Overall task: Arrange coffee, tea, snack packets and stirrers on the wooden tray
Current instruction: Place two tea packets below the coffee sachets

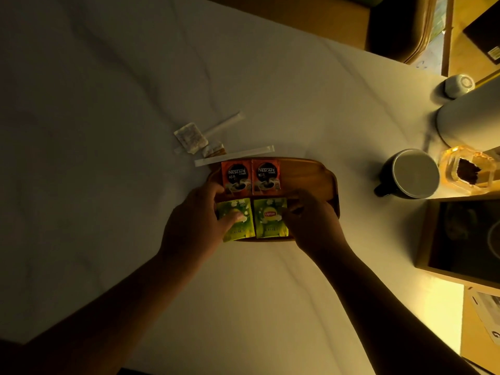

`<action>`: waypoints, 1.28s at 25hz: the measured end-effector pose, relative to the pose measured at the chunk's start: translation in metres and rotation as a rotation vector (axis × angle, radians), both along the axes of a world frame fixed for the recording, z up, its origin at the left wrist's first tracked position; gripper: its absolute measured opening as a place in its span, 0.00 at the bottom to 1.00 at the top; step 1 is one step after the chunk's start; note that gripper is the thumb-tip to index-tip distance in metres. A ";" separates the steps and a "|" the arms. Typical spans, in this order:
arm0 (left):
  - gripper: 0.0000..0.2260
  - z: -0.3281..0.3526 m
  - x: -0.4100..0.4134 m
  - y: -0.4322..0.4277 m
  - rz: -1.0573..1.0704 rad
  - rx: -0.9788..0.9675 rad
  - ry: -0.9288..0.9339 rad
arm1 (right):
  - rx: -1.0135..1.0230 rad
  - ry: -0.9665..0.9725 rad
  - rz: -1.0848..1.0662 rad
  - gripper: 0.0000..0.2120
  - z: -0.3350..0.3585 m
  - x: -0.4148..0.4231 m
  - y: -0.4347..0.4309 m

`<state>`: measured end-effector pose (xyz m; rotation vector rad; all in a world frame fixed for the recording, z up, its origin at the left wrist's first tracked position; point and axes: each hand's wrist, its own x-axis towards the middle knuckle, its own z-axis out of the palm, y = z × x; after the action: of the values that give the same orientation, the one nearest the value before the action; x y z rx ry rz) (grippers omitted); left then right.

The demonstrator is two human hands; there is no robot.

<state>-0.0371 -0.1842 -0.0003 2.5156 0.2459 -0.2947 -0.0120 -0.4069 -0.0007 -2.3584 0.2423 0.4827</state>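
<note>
A wooden tray (311, 180) lies on the white surface. Two red Nescafe coffee packets (235, 175) (266, 175) lie side by side at its far left. Two green Lipton tea packets lie below them. My left hand (197, 220) rests its fingers on the left tea packet (238, 226). My right hand (311, 220) touches the right edge of the right tea packet (270, 220). Off the tray, at its far left, lie two paper-wrapped stirrers (235, 155) (224, 123) and pale snack packets (190, 138).
A dark mug with a white inside (411, 173) stands right of the tray. Beside it are a glass jar (468, 169), a white kettle (470, 115) and a small upturned cup (458, 85). A boxed dark panel (465, 239) sits at the right edge.
</note>
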 end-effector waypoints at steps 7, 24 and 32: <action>0.20 -0.011 -0.042 -0.012 -0.499 0.253 -0.344 | -0.358 -0.367 0.577 0.22 -0.007 -0.051 -0.001; 0.18 -0.028 -0.038 -0.014 -0.516 0.291 -0.327 | -0.386 -0.382 0.613 0.21 -0.032 -0.053 -0.007; 0.16 -0.020 -0.036 -0.007 -0.498 0.221 -0.395 | -0.347 -0.376 0.516 0.22 -0.009 -0.044 0.007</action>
<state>-0.0728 -0.1911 -0.0199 2.7561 -0.5377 0.0481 -0.0556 -0.4000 -0.0096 -2.7942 -0.5069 0.2299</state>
